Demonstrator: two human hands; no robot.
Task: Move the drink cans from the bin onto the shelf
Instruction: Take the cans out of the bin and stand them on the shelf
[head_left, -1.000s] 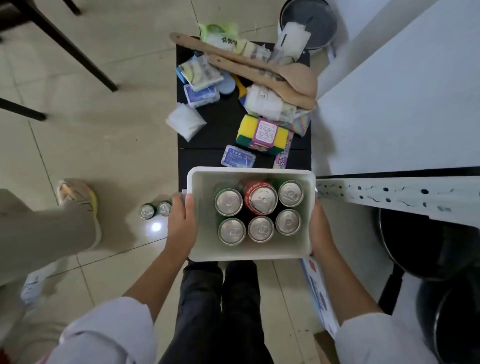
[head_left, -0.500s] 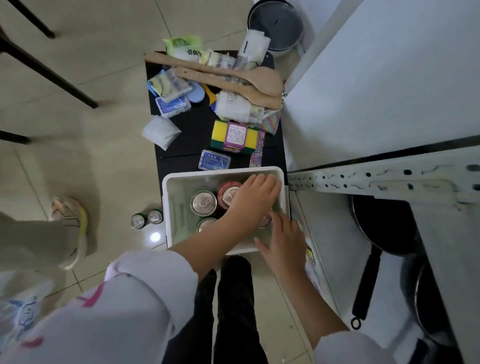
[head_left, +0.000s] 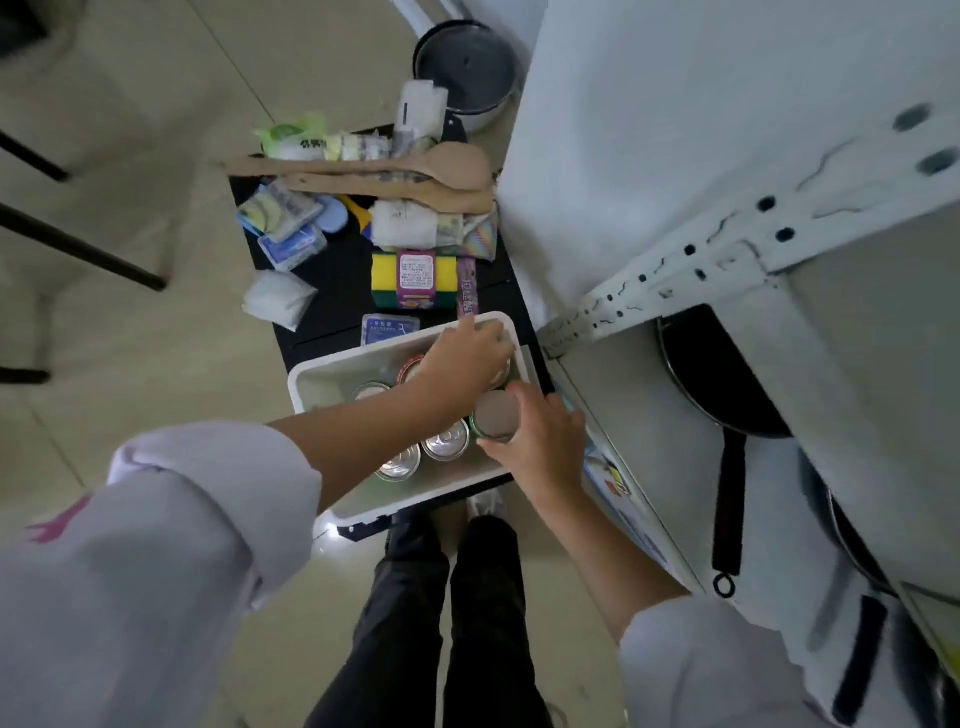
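A white bin (head_left: 311, 387) rests on the near end of a low black table and holds several drink cans with silver tops (head_left: 447, 441), one of them red (head_left: 411, 365). My right hand (head_left: 543, 447) grips a green can (head_left: 496, 415) at the bin's right side, held a little higher than the others. My left hand (head_left: 462, 358) reaches across the bin, fingers curled over a can (head_left: 503, 373) in the far right corner; most of that can is hidden. The white metal shelf (head_left: 675, 270) stands just right of the bin.
The black table (head_left: 332, 296) beyond the bin carries sponges (head_left: 415, 280), two wooden spoons (head_left: 395, 176) and small packets. A pot (head_left: 467, 67) sits on the floor behind it. A black frying pan (head_left: 711, 374) lies on the lower shelf. Chair legs (head_left: 78, 249) cross the left.
My right hand left the bin's edge and closed on a green can, raising it. My left hand slid to the far right corner can. The view swung towards the shelf.
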